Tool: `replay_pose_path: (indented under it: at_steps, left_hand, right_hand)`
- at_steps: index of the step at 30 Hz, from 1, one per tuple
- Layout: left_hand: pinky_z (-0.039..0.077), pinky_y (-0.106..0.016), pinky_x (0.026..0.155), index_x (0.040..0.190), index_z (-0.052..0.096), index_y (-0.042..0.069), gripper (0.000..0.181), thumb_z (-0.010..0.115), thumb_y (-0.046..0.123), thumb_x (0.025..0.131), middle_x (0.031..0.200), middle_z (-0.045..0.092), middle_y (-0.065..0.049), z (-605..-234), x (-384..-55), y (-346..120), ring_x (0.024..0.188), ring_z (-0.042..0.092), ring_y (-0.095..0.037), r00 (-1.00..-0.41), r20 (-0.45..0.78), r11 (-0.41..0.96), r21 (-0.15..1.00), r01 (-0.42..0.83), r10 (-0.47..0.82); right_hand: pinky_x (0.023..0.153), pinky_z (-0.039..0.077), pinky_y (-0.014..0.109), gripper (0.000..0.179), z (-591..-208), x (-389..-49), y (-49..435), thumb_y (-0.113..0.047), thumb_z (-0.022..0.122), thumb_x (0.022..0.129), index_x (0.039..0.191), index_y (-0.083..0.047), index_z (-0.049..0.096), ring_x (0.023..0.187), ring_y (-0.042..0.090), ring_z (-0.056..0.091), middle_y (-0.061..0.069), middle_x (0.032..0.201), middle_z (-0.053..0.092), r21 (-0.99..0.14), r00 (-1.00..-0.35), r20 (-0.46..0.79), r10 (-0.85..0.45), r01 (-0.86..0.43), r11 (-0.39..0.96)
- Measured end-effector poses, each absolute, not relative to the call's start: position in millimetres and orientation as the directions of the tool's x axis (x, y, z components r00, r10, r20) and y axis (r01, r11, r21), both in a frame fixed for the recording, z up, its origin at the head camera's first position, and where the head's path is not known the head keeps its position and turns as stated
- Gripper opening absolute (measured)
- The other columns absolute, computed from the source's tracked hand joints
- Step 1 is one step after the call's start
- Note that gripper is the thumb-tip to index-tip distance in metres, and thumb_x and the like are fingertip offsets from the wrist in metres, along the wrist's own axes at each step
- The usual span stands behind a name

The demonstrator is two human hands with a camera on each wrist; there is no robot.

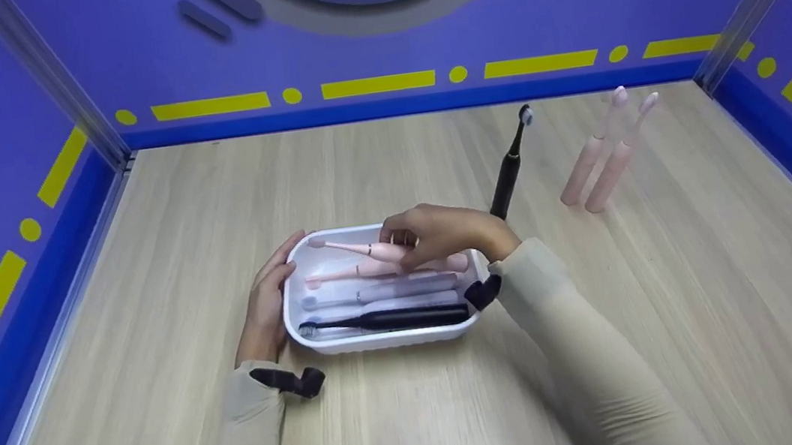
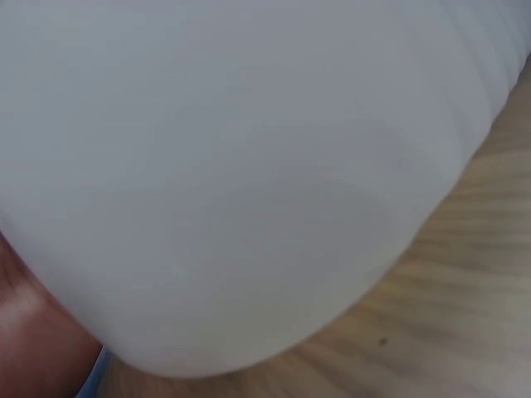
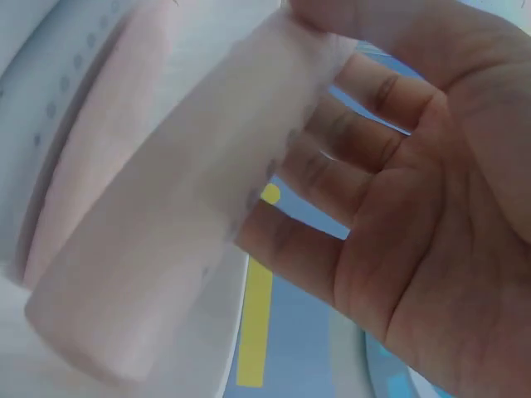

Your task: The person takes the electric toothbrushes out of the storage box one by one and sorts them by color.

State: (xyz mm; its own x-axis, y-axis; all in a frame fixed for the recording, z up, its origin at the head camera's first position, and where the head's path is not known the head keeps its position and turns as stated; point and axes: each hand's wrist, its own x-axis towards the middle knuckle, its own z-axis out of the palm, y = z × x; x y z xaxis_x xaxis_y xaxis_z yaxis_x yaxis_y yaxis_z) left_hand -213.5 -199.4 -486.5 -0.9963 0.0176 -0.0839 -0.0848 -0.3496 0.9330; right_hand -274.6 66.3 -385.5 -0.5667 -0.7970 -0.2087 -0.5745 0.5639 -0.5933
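Note:
A white plastic box [image 1: 395, 340] sits on the table, with several electric toothbrushes lying side by side in it. At its left end my left hand [image 1: 268, 299] grips the wall, thumb at the rim. My right hand [image 1: 435, 233] reaches over the back right of the box and pinches a pink electric toothbrush [image 1: 381, 251] by its handle, its head pointing left. Below that lie another pink toothbrush [image 1: 342, 275], a pale lilac one [image 1: 411, 287], a whitish one [image 1: 406, 302] and a black one [image 1: 415, 317]. The right wrist view shows the held handle [image 3: 174, 199] close up.
Behind my right wrist a black toothbrush [image 1: 509, 174] stands upright on the wood-grain table [image 1: 226, 190]. Two pink toothbrushes, a left one [image 1: 582, 169] and a right one [image 1: 611, 173], stand further right. Blue-purple panels [image 1: 375, 51] enclose the back and sides.

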Motion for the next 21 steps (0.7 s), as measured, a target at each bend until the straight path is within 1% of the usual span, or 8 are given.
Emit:
replay_pose_path:
  at_steps: [4, 8, 11, 14, 18, 21]
  left_hand:
    - [0.018, -0.028, 0.120, 0.146, 0.038, 0.004, 0.051, 0.028, 0.004, 0.096, 0.156, 0.033, -0.006, -487, -213, -199, 0.145, 0.026, -0.015, -0.997, -0.081, -0.341, 0.936, -0.080, 0.011]
    - [0.017, -0.030, 0.121, 0.146, 0.037, 0.003, 0.051, 0.029, 0.004, 0.096, 0.156, 0.032, -0.006, -488, -214, -199, 0.146, 0.025, -0.016, -0.997, -0.071, -0.337, 0.939, -0.070, 0.009]
    - [0.017, -0.030, 0.121, 0.146, 0.038, 0.003, 0.051, 0.029, 0.004, 0.096, 0.156, 0.032, -0.006, -488, -214, -200, 0.145, 0.025, -0.016, -0.998, -0.066, -0.329, 0.942, -0.065, 0.010]
    - [0.019, -0.031, 0.121, 0.146, 0.039, 0.004, 0.051, 0.030, 0.005, 0.096, 0.156, 0.033, -0.005, -488, -213, -200, 0.145, 0.026, -0.015, -0.998, -0.066, -0.316, 0.946, -0.065, 0.007]
    - [0.020, -0.029, 0.120, 0.146, 0.040, 0.007, 0.051, 0.031, 0.006, 0.096, 0.156, 0.033, -0.003, -488, -213, -200, 0.144, 0.027, -0.013, -0.997, -0.081, -0.305, 0.949, -0.078, 0.004]
    - [0.019, -0.029, 0.120, 0.147, 0.039, 0.007, 0.051, 0.030, 0.006, 0.096, 0.157, 0.032, -0.002, -487, -213, -199, 0.145, 0.025, -0.013, -0.996, -0.086, -0.307, 0.948, -0.084, 0.008]
  right_hand:
    - [0.086, 0.050, 0.031, 0.032, -385, -274, 71, -0.016, 0.067, 0.082, 0.113, -0.009, 0.062, 0.092, 0.014, 0.061, 0.005, 0.099, 0.068, -0.620, -0.564, -0.157, -0.810, -0.582, 0.526]
    - [0.088, 0.051, 0.034, 0.033, -382, -273, 75, -0.017, 0.069, 0.085, 0.116, -0.008, 0.062, 0.095, 0.016, 0.062, 0.005, 0.101, 0.068, -0.636, -0.579, -0.119, -0.807, -0.580, 0.510]
    - [0.087, 0.052, 0.036, 0.034, -381, -271, 78, -0.019, 0.071, 0.085, 0.116, -0.008, 0.061, 0.092, 0.015, 0.061, 0.004, 0.099, 0.068, -0.645, -0.598, -0.084, -0.797, -0.578, 0.501]
    - [0.083, 0.053, 0.036, 0.034, -381, -270, 80, -0.020, 0.072, 0.085, 0.116, -0.008, 0.062, 0.087, 0.014, 0.060, 0.004, 0.096, 0.068, -0.655, -0.616, -0.034, -0.787, -0.581, 0.483]
    - [0.078, 0.052, 0.030, 0.035, -381, -268, 85, -0.021, 0.072, 0.086, 0.118, -0.009, 0.063, 0.084, 0.014, 0.060, 0.004, 0.095, 0.068, -0.664, -0.634, 0.015, -0.773, -0.584, 0.466]
    - [0.078, 0.052, 0.030, 0.035, -380, -266, 90, -0.021, 0.072, 0.085, 0.117, -0.010, 0.063, 0.084, 0.013, 0.060, 0.003, 0.095, 0.069, -0.669, -0.640, 0.041, -0.768, -0.588, 0.454]
